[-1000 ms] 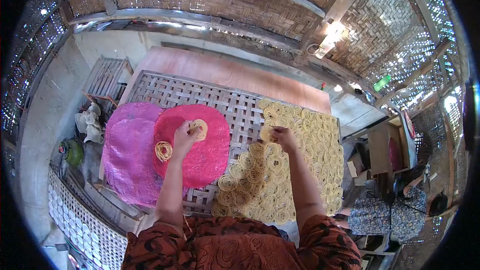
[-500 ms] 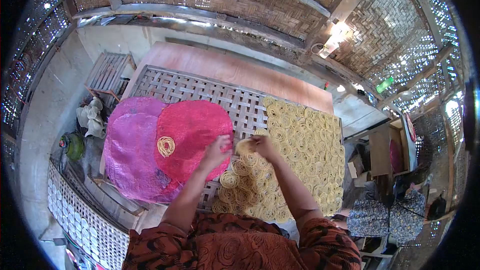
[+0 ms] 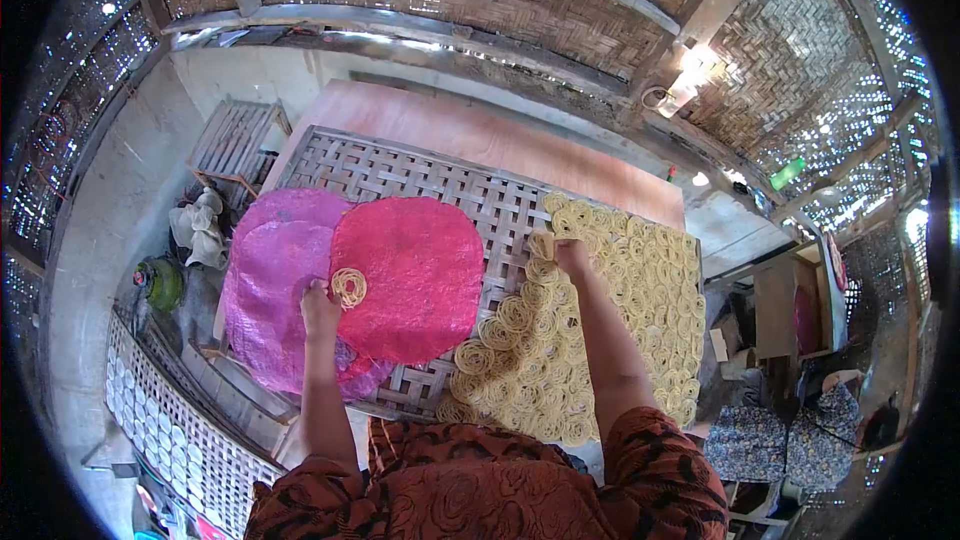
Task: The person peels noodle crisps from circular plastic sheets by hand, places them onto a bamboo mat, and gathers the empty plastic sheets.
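Looks like laying out: hands well apart, the right hand (image 3: 573, 258) at one coil (image 3: 541, 244) by the mesh (image 3: 509, 208), the left hand (image 3: 320, 312) beside the lone coil (image 3: 349, 288) on red cloth (image 3: 420, 260), grips unclear, calling for a gentle lift.

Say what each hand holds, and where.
Right hand: apparently a yellow coil, by its right edge. Left hand: by the left edge of a pale coil on the red mat; hold unclear.

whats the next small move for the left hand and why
Probably to pinch and lift the lone coil: the left hand is right at its edge, no other coil shows on the red mat, and bare weave shows on the rack beside the laid coils.
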Tool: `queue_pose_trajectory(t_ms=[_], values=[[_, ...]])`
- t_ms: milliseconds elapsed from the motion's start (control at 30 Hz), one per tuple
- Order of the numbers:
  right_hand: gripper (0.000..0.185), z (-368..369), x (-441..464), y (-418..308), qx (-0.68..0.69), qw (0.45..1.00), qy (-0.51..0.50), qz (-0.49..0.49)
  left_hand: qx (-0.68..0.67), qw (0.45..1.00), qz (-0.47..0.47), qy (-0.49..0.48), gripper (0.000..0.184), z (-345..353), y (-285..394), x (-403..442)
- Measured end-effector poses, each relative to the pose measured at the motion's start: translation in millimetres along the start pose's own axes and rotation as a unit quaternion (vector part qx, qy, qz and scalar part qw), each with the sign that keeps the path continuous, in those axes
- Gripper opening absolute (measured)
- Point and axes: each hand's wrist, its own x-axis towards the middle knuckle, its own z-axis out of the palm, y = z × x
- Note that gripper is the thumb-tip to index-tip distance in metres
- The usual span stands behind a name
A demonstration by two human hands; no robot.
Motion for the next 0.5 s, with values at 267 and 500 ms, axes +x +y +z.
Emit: queue_pose_trajectory(t_ms=[267, 500], values=[[0.021, 25, -111, -124, 0.023, 0.990, -0.071, -0.120, 0.064, 0.996, 0.022, 0.054, 0.018, -28, 56, -7], [0.012, 19, -75, -95, -0.068, 0.986, 0.109, -0.108, -0.156, 0.984, 0.024, 0.077, 0.011, -15, 43, 4]])
